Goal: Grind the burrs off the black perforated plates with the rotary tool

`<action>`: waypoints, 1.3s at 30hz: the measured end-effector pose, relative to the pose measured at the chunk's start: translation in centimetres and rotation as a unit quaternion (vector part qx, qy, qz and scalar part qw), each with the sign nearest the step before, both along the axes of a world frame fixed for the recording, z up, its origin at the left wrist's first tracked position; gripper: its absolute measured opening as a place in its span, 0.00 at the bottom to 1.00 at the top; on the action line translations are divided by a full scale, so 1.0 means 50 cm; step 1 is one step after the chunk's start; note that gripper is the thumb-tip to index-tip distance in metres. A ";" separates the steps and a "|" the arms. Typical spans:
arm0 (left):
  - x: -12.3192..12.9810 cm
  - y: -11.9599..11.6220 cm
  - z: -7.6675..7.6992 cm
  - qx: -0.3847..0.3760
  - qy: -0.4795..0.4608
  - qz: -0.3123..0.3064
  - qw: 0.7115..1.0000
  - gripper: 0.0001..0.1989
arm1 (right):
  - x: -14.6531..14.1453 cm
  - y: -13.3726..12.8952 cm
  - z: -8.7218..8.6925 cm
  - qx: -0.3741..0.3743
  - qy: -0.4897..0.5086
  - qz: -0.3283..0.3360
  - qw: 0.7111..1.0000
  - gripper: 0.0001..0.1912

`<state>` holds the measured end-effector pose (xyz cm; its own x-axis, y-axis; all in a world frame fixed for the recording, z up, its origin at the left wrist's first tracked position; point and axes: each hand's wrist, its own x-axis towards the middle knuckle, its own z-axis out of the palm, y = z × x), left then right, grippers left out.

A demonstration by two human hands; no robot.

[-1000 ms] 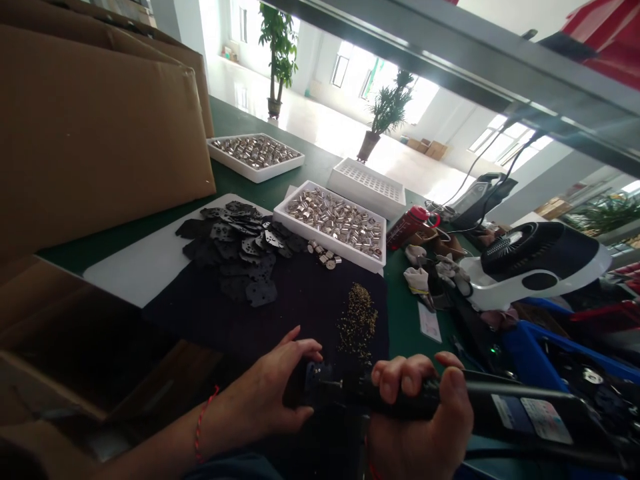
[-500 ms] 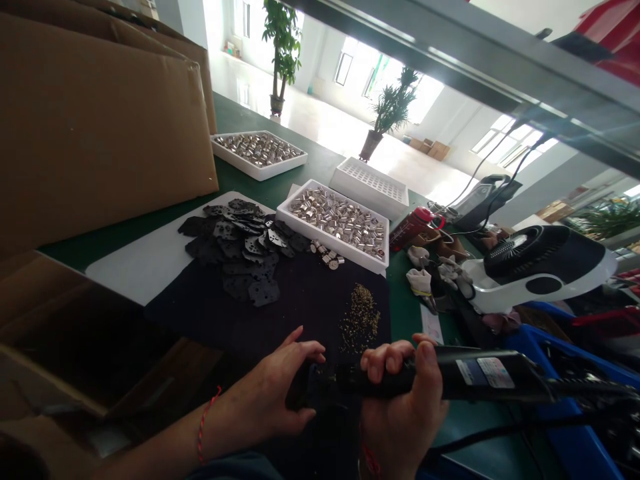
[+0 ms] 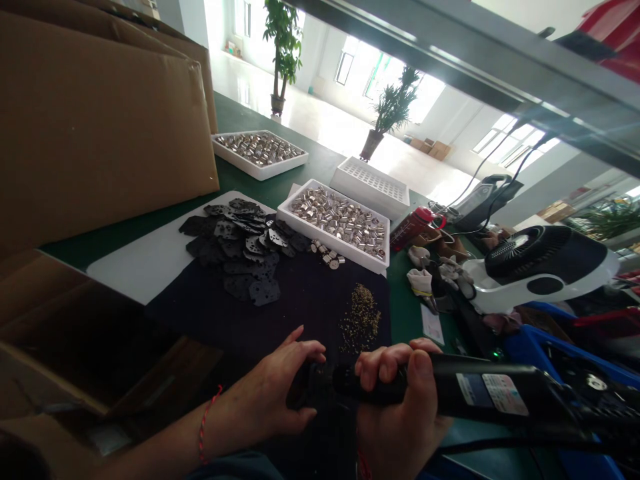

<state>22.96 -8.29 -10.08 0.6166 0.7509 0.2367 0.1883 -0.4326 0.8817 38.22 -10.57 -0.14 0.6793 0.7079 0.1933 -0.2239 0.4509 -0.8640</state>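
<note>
My left hand (image 3: 265, 393) grips a small dark plate (image 3: 306, 387), mostly hidden by my fingers and seen only in shadow. My right hand (image 3: 387, 393) is closed around the body of a black corded rotary tool (image 3: 480, 390), whose nose lies right by that plate. Beyond my hands, a dark cloth mat (image 3: 280, 313) carries a scatter of brass-coloured grit (image 3: 360, 319). A heap of black perforated plates (image 3: 235, 250) lies at the mat's far edge, partly on a white board (image 3: 145, 257). A white tray of shiny metal cylinders (image 3: 333, 223) stands just behind.
Large cardboard boxes (image 3: 100, 113) fill the left side. Farther along the green bench stand a second tray of metal pieces (image 3: 257, 148) and a white grid tray (image 3: 371, 187). To the right are a red bottle (image 3: 415, 227), cloth gloves (image 3: 420, 281), a fan (image 3: 535, 263) and a blue crate (image 3: 555, 360).
The rotary tool's body swung upward, then dipped slightly, while its nose stayed by the plate. My left hand stayed nearly still.
</note>
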 end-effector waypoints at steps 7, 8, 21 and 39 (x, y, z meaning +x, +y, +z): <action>-0.001 -0.001 0.006 -0.009 0.004 0.011 1.000 0.42 | -0.023 -0.006 0.002 0.032 -0.060 0.018 0.998 0.10; -0.001 -0.002 0.006 -0.011 0.003 0.013 1.000 0.41 | -0.025 -0.007 0.001 0.034 -0.070 0.019 0.997 0.10; 0.008 0.001 -0.017 -0.005 0.012 0.019 1.000 0.43 | -0.033 -0.003 -0.016 0.021 -0.136 0.055 0.989 0.10; -0.002 -0.005 -0.058 0.058 -0.008 0.041 0.997 0.47 | 0.086 -0.029 0.023 0.025 -0.005 -0.191 0.981 0.11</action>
<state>22.84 -8.54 -12.99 0.5494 0.7654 0.3351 0.2135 -0.5163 0.8294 42.53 -12.05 1.02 0.8910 0.3919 0.2294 -0.0218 0.5415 -0.8404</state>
